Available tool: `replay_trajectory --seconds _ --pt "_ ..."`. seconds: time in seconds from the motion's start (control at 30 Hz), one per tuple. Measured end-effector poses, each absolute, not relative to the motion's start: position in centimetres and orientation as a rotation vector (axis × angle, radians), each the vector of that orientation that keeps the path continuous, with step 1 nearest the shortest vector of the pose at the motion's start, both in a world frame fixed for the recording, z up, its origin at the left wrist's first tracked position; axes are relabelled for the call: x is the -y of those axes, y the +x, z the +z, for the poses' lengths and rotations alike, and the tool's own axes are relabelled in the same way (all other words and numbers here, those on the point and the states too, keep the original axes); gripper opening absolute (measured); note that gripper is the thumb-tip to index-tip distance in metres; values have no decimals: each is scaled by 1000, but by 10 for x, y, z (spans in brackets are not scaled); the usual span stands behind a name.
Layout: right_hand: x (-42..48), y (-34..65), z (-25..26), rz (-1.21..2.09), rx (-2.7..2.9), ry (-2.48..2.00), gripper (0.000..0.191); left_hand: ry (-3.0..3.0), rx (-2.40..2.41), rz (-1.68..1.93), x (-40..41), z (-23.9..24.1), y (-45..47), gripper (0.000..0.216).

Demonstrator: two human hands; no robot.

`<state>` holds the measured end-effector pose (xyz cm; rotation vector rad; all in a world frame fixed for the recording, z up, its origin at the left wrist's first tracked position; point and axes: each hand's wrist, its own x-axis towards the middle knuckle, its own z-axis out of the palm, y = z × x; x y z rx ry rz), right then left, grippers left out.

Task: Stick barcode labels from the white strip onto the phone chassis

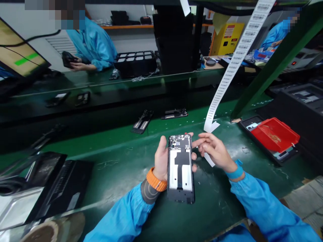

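An opened smartphone (180, 171) with its circuit board and silver battery area exposed rests in my left hand (160, 158). My thumb runs along its left side and the fingers wrap round its right edge. Close beside the phone's upper right corner is my right hand (214, 151), its index finger reaching toward the edge. The thumb and other fingers are bent, and I cannot tell whether anything small sits between them. Behind this hand hangs a long strip of barcode labels (224, 80); a white paper end (209, 160) shows below the fingers.
Two more opened phones (142, 121) lie behind on the green bench (113, 188). A red bin (276, 134) sits in a black tray at right, near a green post (272, 64). Black equipment (68, 185) stands at left. Across the bench a person in blue (93, 43) works.
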<state>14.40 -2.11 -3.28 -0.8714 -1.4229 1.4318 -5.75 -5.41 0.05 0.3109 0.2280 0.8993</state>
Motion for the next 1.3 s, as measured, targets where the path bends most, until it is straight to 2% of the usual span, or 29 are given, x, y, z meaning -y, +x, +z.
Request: replay_trajectory --seconds 0.13,0.3,0.43,0.57,0.73,1.3 --pt "28 136 -38 1473 1295 -981 23 317 -212 909 56 -1 -56 94" --pt "32 137 -36 1398 1243 -969 22 345 -282 888 54 2 -56 88" --pt "38 138 -24 1394 1400 -950 24 331 -571 911 49 -3 -50 69" --pt "46 127 -17 1642 1598 -975 24 298 -798 890 48 -16 -37 54" --pt "47 117 -20 1776 1681 -972 26 337 -890 886 52 -17 -27 55" --pt "46 116 -18 1659 1747 -1002 32 314 -961 945 54 -7 -19 45"
